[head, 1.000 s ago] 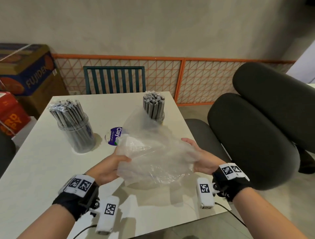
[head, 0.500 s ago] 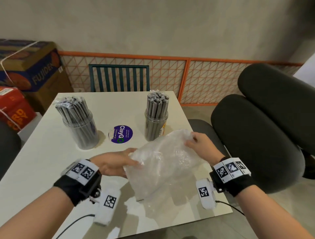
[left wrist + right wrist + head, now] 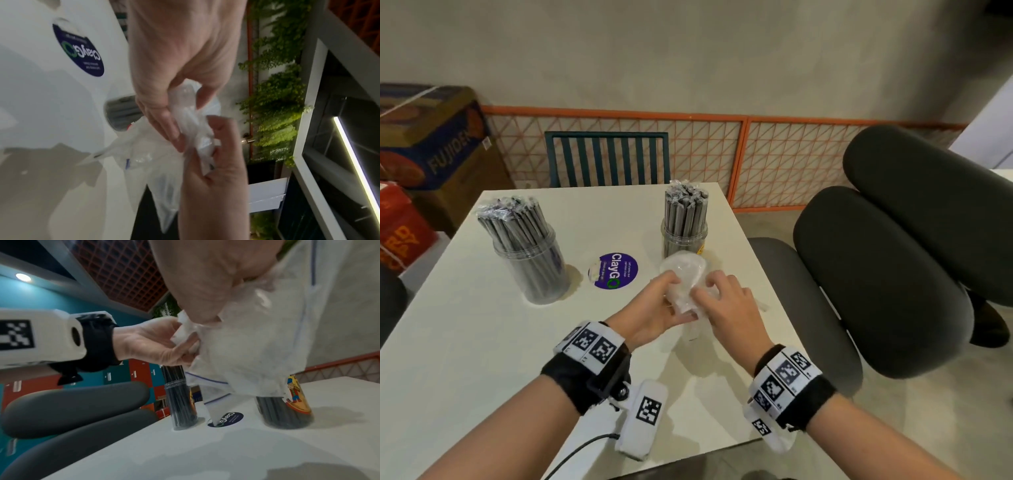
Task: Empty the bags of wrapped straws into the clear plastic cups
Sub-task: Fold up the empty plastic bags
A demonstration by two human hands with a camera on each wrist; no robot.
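Two clear plastic cups stand on the white table, both packed with grey wrapped straws: a wide one at the left and a narrower one at the back right. An empty clear plastic bag is bunched into a wad just in front of the narrower cup. My left hand and right hand grip it from either side, fingers curled into the plastic. In the left wrist view the bag hangs below the pinching fingers. In the right wrist view the bag drapes in front of the cups.
A round purple ClayGo sticker lies on the table between the cups. Dark padded chairs stand close to the table's right edge. A teal slatted chair is behind the table, and cardboard boxes are at the far left.
The bag was spread wide between my hands; now it is crumpled small. Both hands have come together and moved forward, close to the narrower cup.
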